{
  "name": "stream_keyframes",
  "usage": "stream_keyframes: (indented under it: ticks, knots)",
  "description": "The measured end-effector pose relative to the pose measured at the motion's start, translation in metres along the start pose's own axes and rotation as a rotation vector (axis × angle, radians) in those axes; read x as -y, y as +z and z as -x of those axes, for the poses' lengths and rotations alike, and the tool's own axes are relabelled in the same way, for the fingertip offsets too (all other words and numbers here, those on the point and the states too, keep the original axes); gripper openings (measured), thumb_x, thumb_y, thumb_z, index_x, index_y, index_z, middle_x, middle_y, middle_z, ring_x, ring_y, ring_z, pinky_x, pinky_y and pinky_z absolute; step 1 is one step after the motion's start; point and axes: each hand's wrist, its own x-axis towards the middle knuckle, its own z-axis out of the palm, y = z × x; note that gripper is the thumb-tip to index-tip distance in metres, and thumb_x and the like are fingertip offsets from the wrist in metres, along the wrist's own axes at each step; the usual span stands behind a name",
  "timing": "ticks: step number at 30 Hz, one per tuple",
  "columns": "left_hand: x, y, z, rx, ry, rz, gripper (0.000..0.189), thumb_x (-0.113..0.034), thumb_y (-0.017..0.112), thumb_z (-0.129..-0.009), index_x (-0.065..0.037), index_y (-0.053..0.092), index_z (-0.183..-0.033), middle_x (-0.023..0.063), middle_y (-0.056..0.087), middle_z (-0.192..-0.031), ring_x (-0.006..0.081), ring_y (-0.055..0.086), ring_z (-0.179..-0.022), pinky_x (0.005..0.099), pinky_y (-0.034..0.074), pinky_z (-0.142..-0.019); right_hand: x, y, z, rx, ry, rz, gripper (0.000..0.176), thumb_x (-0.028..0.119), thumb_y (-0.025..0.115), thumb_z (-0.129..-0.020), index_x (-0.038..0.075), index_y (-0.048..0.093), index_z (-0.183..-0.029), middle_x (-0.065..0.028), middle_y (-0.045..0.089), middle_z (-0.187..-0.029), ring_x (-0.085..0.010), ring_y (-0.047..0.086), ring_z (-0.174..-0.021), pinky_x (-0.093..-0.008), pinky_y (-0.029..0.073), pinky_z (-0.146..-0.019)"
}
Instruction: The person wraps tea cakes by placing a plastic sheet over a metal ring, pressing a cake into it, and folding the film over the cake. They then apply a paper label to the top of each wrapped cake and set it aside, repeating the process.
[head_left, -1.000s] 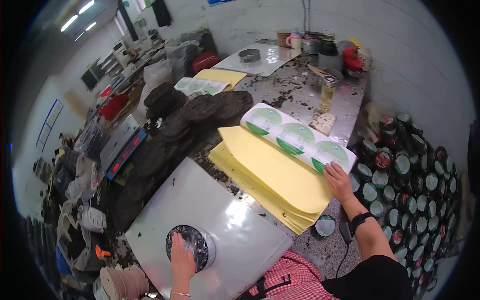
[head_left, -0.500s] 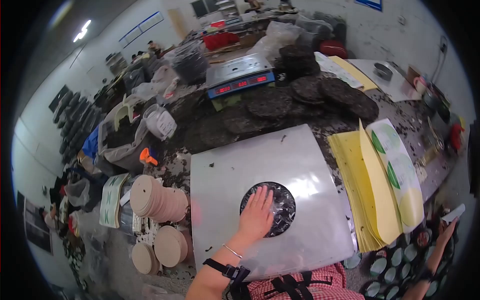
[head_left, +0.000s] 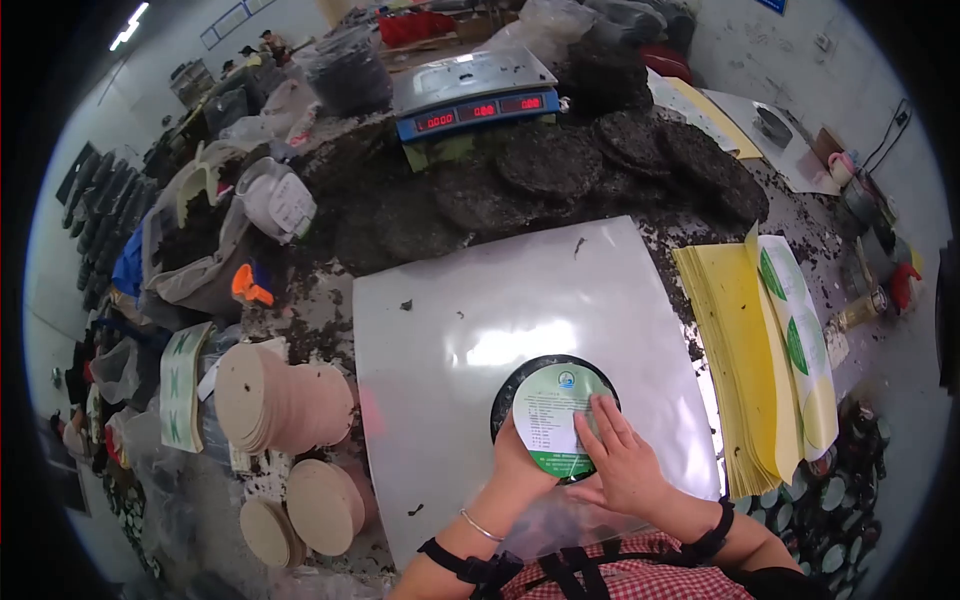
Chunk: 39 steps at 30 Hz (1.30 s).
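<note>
A round dark tea cake in a metal ring [head_left: 552, 372] rests on a glossy white board [head_left: 500, 320]. A round green-and-white label [head_left: 553, 415] lies on top of the cake. My right hand [head_left: 622, 462] lies flat with its fingers on the label's right side. My left hand [head_left: 520, 470] grips the near left rim of the cake, partly under the right hand. To the right lies a yellow stack of sticker backing sheets [head_left: 735, 350], with one sheet of green round labels [head_left: 795, 335] curled up.
Dark pressed tea cakes [head_left: 560, 170] are piled behind the board, with a digital scale [head_left: 470, 95] beyond. Round paper discs [head_left: 285, 400] are stacked at left, near bags and tubs of loose tea [head_left: 210, 240]. Labelled tins [head_left: 820, 500] fill the floor at right.
My right hand has come from the floor side to the cake and a round label now lies on it. My left hand slid from the cake's top to its near rim.
</note>
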Motion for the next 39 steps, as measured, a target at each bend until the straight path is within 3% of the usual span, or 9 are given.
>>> stream_keyframes:
  ticks: [6, 8, 20, 25, 27, 32, 35, 36, 39]
  knots:
    - [-0.008, -0.006, 0.001, -0.009, -0.113, 0.539, 0.059, -0.037, 0.063, -0.095, -0.010, 0.048, -0.145, 0.0083, 0.057, -0.144, 0.0235, 0.051, -0.136, 0.0368, 0.033, -0.120, 0.008, -0.058, -0.037, 0.353, 0.033, 0.093, 0.089, 0.054, 0.061, -0.092, 0.000, 0.032, -0.156, -0.0286, 0.031, -0.159, -0.0419, 0.030, -0.149, -0.0487, 0.034, -0.118]
    - [-0.003, -0.010, 0.002, -0.125, 0.123, 0.201, 0.064, -0.030, 0.072, -0.088, -0.008, 0.050, -0.144, 0.0117, 0.057, -0.143, 0.0291, 0.049, -0.137, 0.0386, 0.036, -0.118, 0.002, -0.014, -0.066, -0.115, 0.038, -0.169, 0.079, 0.042, 0.055, -0.097, -0.002, 0.029, -0.157, -0.0280, 0.029, -0.161, -0.0405, 0.028, -0.150, -0.0491, 0.027, -0.121]
    - [0.011, -0.074, 0.025, 0.060, 0.553, -0.828, 0.052, -0.048, 0.072, -0.085, 0.004, 0.073, -0.092, 0.0209, 0.070, -0.101, 0.0341, 0.064, -0.100, 0.0420, 0.049, -0.098, 0.025, 0.026, -0.081, 0.102, -0.172, 0.242, 0.064, 0.039, 0.050, -0.101, 0.018, 0.033, -0.160, -0.0211, 0.024, -0.166, -0.0349, 0.024, -0.154, -0.0463, 0.017, -0.125]
    - [0.063, -0.092, 0.011, -0.137, 0.119, 0.679, 0.030, -0.024, 0.063, -0.099, 0.005, 0.073, -0.101, 0.0157, 0.071, -0.107, 0.0181, 0.063, -0.105, 0.0308, 0.049, -0.094, 0.031, 0.029, -0.078, -0.004, -0.178, 0.155, 0.062, 0.048, 0.051, -0.100, 0.024, 0.042, -0.156, -0.0164, 0.026, -0.166, -0.0352, 0.023, -0.154, -0.0511, 0.017, -0.125]
    - [0.043, -0.050, -0.011, -0.538, 0.107, 0.287, 0.030, -0.022, 0.056, -0.104, 0.003, 0.070, -0.115, 0.0097, 0.071, -0.114, 0.0128, 0.062, -0.106, 0.0287, 0.048, -0.095, 0.058, 0.031, -0.055, 0.123, -0.231, 0.185, 0.060, 0.046, 0.051, -0.100, 0.023, 0.043, -0.155, -0.0157, 0.028, -0.165, -0.0340, 0.024, -0.154, -0.0510, 0.017, -0.124]
    - [0.045, -0.075, -0.013, -0.193, -0.037, 0.322, 0.039, -0.027, 0.047, -0.108, 0.003, 0.067, -0.124, 0.0111, 0.069, -0.124, 0.0184, 0.061, -0.120, 0.0309, 0.045, -0.106, 0.007, -0.007, 0.000, 0.643, -0.537, -0.576, 0.054, 0.032, 0.055, -0.099, 0.016, 0.048, -0.150, -0.0148, 0.037, -0.161, -0.0288, 0.034, -0.150, -0.0516, 0.024, -0.122]
    - [0.018, -0.027, -0.016, -0.108, -0.069, 0.877, 0.042, -0.027, 0.044, -0.108, 0.001, 0.059, -0.136, 0.0121, 0.063, -0.134, 0.0193, 0.061, -0.120, 0.0317, 0.046, -0.105, 0.015, 0.011, 0.005, 0.139, -0.362, 0.135, 0.055, 0.027, 0.054, -0.098, 0.014, 0.045, -0.151, -0.0218, 0.034, -0.160, -0.0372, 0.033, -0.149, -0.0529, 0.023, -0.122]
    - [-0.026, -0.016, -0.008, -0.007, 0.168, 0.022, 0.049, -0.027, 0.046, -0.105, -0.002, 0.048, -0.147, 0.0135, 0.054, -0.146, 0.0202, 0.057, -0.125, 0.0327, 0.046, -0.106, 0.010, 0.027, 0.010, 0.099, -0.328, 0.164, 0.059, 0.028, 0.056, -0.096, 0.013, 0.044, -0.152, -0.0236, 0.034, -0.160, -0.0389, 0.032, -0.149, -0.0537, 0.022, -0.122]
    - [-0.092, 0.064, 0.029, 0.045, 0.804, -0.218, 0.079, -0.040, 0.063, -0.094, -0.006, 0.032, -0.159, 0.0183, 0.033, -0.162, 0.0339, 0.029, -0.151, 0.0472, 0.025, -0.122, 0.000, 0.027, 0.011, 0.098, -0.398, -0.060, 0.060, 0.026, 0.056, -0.097, 0.011, 0.043, -0.153, -0.0200, 0.035, -0.160, -0.0340, 0.031, -0.150, -0.0521, 0.026, -0.121]
